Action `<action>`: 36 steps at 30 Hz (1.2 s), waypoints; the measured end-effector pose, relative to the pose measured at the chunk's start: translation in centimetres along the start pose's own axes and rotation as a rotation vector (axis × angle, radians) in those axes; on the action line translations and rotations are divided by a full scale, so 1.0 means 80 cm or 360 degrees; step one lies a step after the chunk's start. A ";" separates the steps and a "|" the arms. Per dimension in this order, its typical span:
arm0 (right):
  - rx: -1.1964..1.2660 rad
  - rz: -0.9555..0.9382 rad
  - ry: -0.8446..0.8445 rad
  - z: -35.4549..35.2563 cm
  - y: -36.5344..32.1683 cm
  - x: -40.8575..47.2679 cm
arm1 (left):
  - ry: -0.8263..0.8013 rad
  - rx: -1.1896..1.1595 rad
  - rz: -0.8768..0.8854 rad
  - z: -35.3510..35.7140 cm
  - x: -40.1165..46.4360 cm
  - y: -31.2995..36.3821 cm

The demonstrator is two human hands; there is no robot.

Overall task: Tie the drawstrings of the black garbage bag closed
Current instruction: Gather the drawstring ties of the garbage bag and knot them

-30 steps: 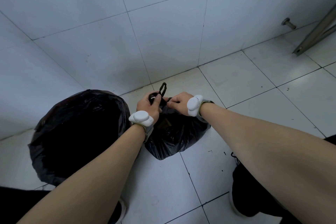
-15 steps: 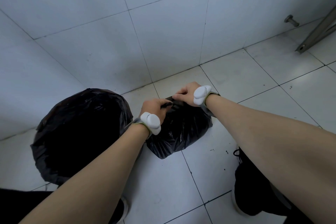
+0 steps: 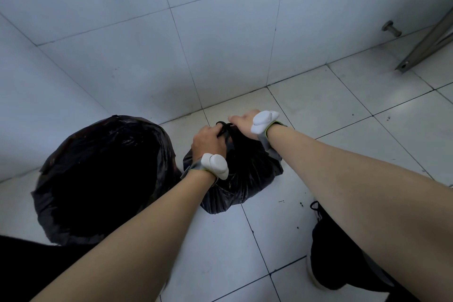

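Observation:
A small, filled black garbage bag (image 3: 242, 179) sits on the white tiled floor near the wall. Its black drawstrings (image 3: 222, 127) are bunched at the gathered top, between my two hands. My left hand (image 3: 207, 142) grips the strings on the left side of the bag's neck. My right hand (image 3: 241, 121) pinches them from the right, fingers closed. Both wrists carry white sensor pods on grey straps. The fingertips and most of the knot are hidden behind my hands.
A bin lined with an open black bag (image 3: 103, 179) stands just left of the small bag. The tiled wall (image 3: 196, 32) rises right behind. A metal leg (image 3: 426, 41) and a wall stud (image 3: 391, 29) are at the far right. My black shoe (image 3: 338, 247) stands at lower right.
The upright drawstring loop seen a second ago has been pulled down flat. My hands have moved slightly apart, right hand further from me, left hand nearer.

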State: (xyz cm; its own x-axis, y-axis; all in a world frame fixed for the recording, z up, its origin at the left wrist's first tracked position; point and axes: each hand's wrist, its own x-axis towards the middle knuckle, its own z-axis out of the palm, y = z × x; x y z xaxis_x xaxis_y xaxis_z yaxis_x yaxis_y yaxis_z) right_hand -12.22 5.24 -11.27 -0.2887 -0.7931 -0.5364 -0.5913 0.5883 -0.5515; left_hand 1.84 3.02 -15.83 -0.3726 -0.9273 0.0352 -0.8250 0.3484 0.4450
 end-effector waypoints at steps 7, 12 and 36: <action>0.0171 0.0131 -0.0209 0.006 -0.002 0.009 | 0.0063 -0.0872 -0.0150 0.006 -0.015 0.002; -0.0111 -0.0051 0.0076 0.018 0.002 0.017 | 0.0029 -0.1099 -0.0445 -0.007 -0.034 -0.004; -0.0140 0.0191 0.0128 0.053 0.038 0.038 | -0.0473 -0.0987 -0.0688 0.024 -0.067 -0.045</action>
State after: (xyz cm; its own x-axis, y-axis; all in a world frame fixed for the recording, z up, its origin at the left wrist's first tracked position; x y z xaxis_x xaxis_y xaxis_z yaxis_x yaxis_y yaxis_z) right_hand -11.74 5.27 -17.28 -0.4187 -0.7301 -0.5400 -0.6117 0.6663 -0.4266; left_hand 5.98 7.01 -19.37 -0.2443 -0.8571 -0.4536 -0.5688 -0.2522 0.7829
